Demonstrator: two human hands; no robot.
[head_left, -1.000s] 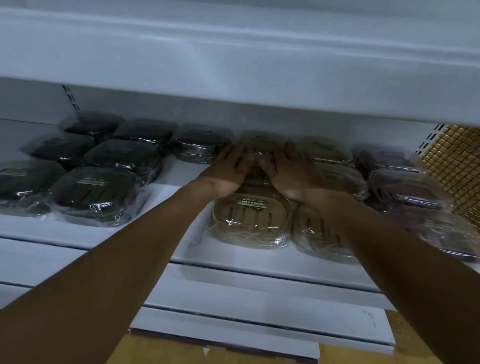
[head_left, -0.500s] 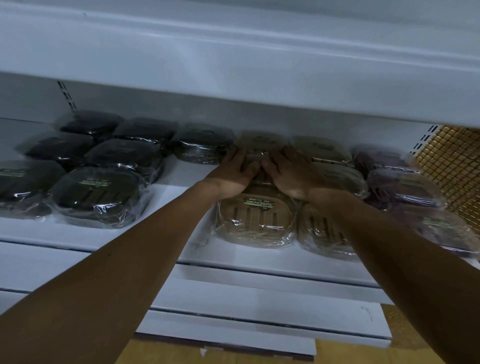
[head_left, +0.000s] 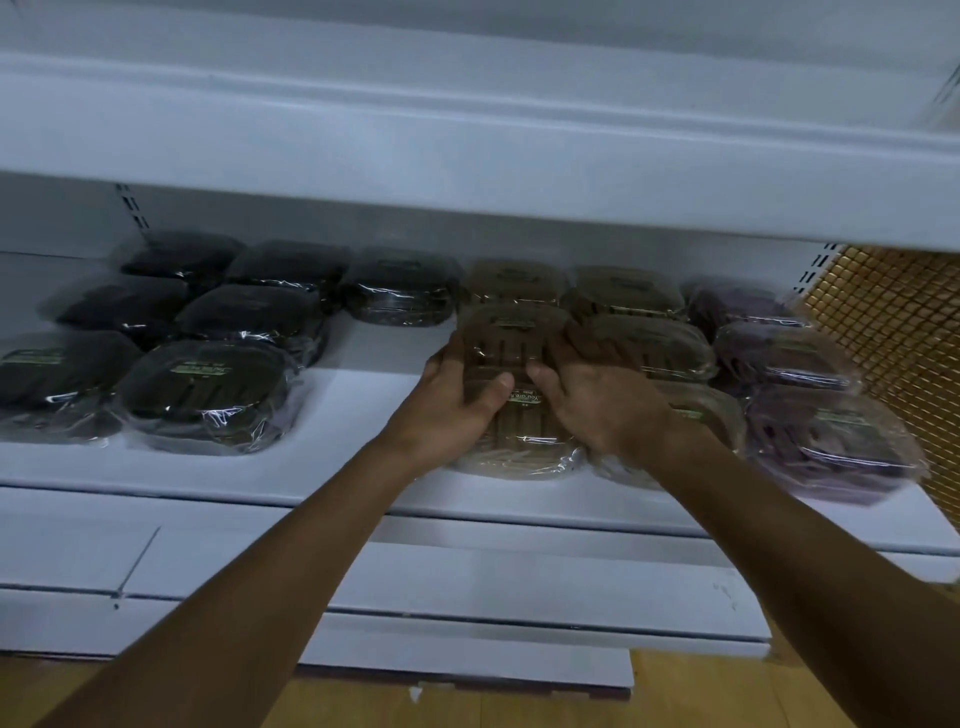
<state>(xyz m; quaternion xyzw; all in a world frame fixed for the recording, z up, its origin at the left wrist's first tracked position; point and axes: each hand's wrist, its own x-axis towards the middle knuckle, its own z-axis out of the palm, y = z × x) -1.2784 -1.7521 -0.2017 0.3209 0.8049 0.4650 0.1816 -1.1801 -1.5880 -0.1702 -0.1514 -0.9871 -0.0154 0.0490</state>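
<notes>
Both hands have come forward from the back row, bringing the tan slatted dish in clear film (head_left: 511, 340) with them.

Leftmost on the white metal shelf (head_left: 363, 374) sit black film-wrapped dishes (head_left: 208, 389). The left hand (head_left: 452, 402) clasps the tan dish's left edge, thumb on top. The right hand (head_left: 597, 405) clasps its right edge likewise, so the hands stand narrow, one dish apart. The dish lies straight ahead between them, long axis running front to back, its near end overlapping another tan dish (head_left: 519, 452) at the shelf's front; neither hand is nearer. Purple wrapped dishes (head_left: 831, 441) lie rightmost.
</notes>
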